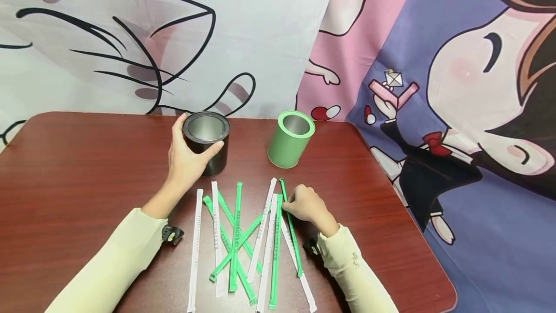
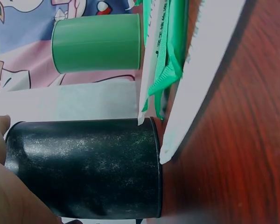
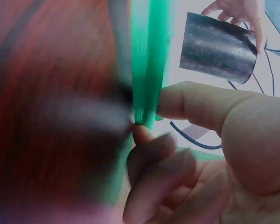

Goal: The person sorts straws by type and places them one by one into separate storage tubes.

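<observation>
My left hand grips the side of a black open tin can standing on the dark red table; in the left wrist view the black can fills the lower part, my fingers on it. My right hand pinches the upper part of a green wrapped straw lying in a heap of several green and white wrapped straws. The right wrist view shows thumb and fingertips closed on the green straw. A green can stands to the right of the black one.
The table's right edge runs close beside my right arm. A cartoon-printed cloth hangs behind and right of the table. The green can shows beyond the black one in the left wrist view, straws beside it.
</observation>
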Motion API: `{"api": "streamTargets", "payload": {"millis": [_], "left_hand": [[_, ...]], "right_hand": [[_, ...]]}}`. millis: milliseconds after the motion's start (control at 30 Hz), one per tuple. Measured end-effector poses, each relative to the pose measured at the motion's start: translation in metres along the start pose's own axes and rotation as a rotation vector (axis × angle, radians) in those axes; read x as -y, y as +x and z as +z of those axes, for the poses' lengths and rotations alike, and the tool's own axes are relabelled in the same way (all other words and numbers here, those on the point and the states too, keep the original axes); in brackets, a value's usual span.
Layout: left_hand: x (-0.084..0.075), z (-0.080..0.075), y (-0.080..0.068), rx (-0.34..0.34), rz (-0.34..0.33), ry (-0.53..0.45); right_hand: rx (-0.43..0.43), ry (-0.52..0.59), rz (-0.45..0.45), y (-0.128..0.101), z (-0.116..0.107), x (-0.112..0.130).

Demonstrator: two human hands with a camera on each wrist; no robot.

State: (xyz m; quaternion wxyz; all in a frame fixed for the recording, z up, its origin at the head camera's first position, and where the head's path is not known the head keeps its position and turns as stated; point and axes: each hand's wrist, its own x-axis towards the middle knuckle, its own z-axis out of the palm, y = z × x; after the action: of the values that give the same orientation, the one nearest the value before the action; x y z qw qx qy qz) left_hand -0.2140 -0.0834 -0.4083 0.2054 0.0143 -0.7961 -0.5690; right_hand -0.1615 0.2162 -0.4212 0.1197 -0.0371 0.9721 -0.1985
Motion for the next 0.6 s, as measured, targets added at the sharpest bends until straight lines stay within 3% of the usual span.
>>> {"api": "streamTargets", "payload": {"millis": [267, 600], "left_hand": [[-0.001, 0.000, 0.004, -0.010, 0.008, 0.034], [-0.002, 0.003, 0.005, 0.006, -0.069, 0.057]], "right_hand": [[-0.088, 0.092, -0.027, -0.005, -0.011, 0.003], [-0.177, 0.324, -0.155, -0.021, -0.039, 0.016]]}}
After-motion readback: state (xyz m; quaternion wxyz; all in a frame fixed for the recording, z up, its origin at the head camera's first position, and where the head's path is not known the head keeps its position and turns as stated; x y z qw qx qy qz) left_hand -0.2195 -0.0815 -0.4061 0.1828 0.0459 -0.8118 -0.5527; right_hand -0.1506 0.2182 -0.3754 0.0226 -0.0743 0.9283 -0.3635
